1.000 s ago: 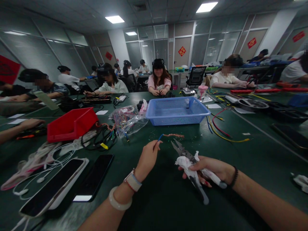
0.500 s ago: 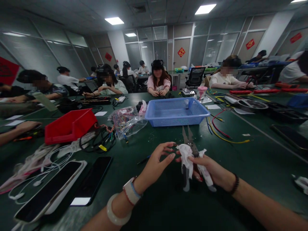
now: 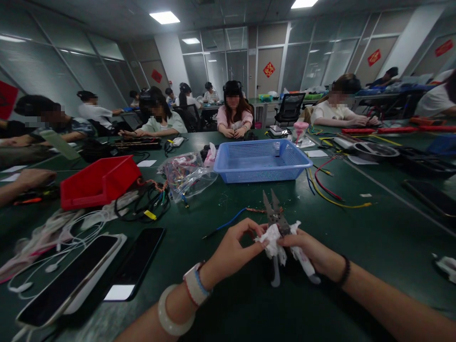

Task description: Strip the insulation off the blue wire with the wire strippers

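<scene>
A pair of wire strippers (image 3: 277, 219) points away from me over the table, its jaws slightly apart. White tissue (image 3: 272, 242) is wrapped around both of its grey handles. My right hand (image 3: 306, 249) grips the strippers by the wrapped right handle. With thumb and fingers my left hand (image 3: 245, 242) pinches the tissue on the left handle. Just beyond the hands lies a blue wire (image 3: 228, 223) with a twisted copper-coloured length that reaches behind the strippers' jaws.
A blue mesh basket (image 3: 261, 176) stands ahead. To the left are a red bin (image 3: 85, 190), a clear bag of wires (image 3: 190, 178), a dark phone (image 3: 138, 259) and a phone with earphones (image 3: 71, 280). Loose wires (image 3: 335, 202) lie right. Co-workers sit around the table.
My left hand has moved from open beside the strippers to a pinch on the tissue. The blue wire behind it now shows more fully.
</scene>
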`<action>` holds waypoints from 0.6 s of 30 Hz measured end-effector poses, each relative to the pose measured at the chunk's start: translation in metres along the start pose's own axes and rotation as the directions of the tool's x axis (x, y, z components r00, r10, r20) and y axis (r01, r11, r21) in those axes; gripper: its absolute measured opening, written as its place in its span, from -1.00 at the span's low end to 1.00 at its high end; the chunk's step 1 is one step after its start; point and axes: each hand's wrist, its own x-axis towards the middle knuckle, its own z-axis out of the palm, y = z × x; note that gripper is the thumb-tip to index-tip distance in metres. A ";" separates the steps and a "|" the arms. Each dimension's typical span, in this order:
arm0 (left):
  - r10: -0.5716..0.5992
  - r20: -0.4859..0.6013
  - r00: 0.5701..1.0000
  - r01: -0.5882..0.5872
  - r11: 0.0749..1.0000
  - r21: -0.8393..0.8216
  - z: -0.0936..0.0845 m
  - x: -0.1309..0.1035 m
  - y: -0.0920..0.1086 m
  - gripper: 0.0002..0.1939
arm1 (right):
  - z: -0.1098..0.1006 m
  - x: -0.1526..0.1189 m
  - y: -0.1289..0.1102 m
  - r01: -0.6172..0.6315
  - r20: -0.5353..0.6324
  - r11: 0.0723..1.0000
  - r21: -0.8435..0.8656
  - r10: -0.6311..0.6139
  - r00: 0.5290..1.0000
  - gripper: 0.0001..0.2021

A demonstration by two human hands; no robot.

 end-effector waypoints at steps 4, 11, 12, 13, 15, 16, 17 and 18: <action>-0.050 0.000 0.999 0.049 0.993 -0.105 0.001 0.001 -0.005 -0.82 | -0.005 0.001 0.002 -0.029 -0.036 0.999 0.019 0.030 0.999 -0.63; -0.135 -0.015 0.991 0.125 0.948 -0.292 -0.002 0.008 -0.012 -0.70 | -0.003 -0.004 -0.004 -0.008 -0.056 0.999 0.054 0.011 0.998 -0.67; -0.148 0.002 0.989 0.142 0.943 -0.301 -0.002 0.008 -0.013 -0.69 | -0.002 -0.005 -0.005 0.004 -0.046 0.999 0.052 -0.001 0.999 -0.64; -0.166 0.028 0.986 0.167 0.939 -0.302 -0.002 0.009 -0.013 -0.67 | -0.002 -0.005 -0.007 0.017 -0.034 0.999 0.049 -0.016 0.999 -0.61; -0.213 0.092 0.973 0.231 0.929 -0.290 -0.002 0.010 -0.013 -0.62 | -0.001 -0.006 -0.009 0.043 -0.004 0.998 0.040 -0.043 0.999 -0.54; -0.235 0.117 0.965 0.259 0.923 -0.284 -0.003 0.010 -0.014 -0.60 | -0.001 -0.006 -0.010 0.050 0.010 0.998 0.034 -0.051 0.999 -0.52; -0.251 0.131 0.959 0.279 0.919 -0.278 -0.003 0.011 -0.014 -0.59 | -0.001 -0.006 -0.010 0.051 0.021 0.998 0.028 -0.051 0.998 -0.50; -0.260 0.130 0.957 0.287 0.919 -0.271 -0.004 0.011 -0.015 -0.60 | -0.001 -0.007 -0.011 0.046 0.027 0.999 0.023 -0.046 0.999 -0.49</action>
